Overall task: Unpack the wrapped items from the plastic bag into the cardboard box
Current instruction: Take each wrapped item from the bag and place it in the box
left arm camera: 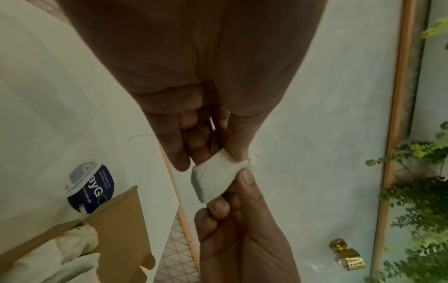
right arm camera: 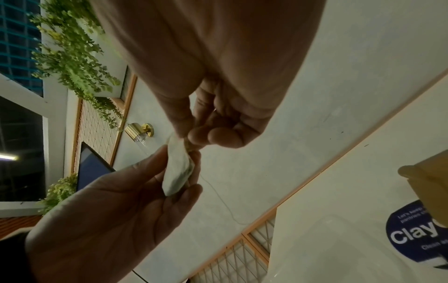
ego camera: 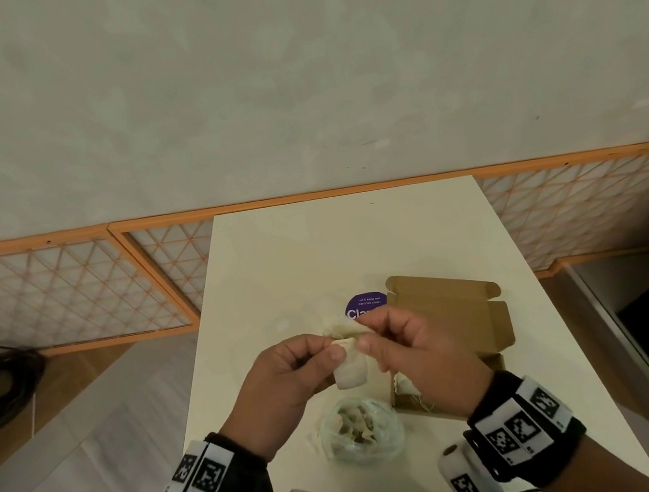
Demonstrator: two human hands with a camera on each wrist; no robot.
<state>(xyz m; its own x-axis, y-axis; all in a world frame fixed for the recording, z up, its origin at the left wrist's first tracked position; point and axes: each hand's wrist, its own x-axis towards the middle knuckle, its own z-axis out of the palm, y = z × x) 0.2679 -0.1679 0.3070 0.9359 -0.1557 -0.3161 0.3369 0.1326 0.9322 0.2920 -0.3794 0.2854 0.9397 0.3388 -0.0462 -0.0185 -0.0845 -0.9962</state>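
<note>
- Your left hand [ego camera: 289,375] and right hand [ego camera: 415,353], each wrist strapped with a black band of coded markers, meet above the middle of the white surface [ego camera: 277,280].
- Both hands pinch one wrapped item [ego camera: 349,365], a small pale packet held in the air between them; your left thumb and fingers clamp its side while your right fingertips nip the twisted end of the wrapping.
- From the left wrist view, the wrapped item [left arm camera: 214,177] shows a rounded grey edge under thin white wrap; from the right wrist view it [right arm camera: 178,170] sits edge-on against your left fingers [right arm camera: 184,191], a loose thread trailing from it.
- Directly below the wrapped item, nearer to you, the plastic bag [ego camera: 361,430] lies on the surface, crumpled, with more pale pieces inside.
- To the right of the wrapped item, the cardboard box [ego camera: 455,309] stands with its lid flaps raised; white wrapping shows inside it, partly hidden by your right hand.
- Just beyond the wrapped item, a purple round sticker [ego camera: 366,305] with white lettering lies on the surface, touching the box's left corner.
</note>
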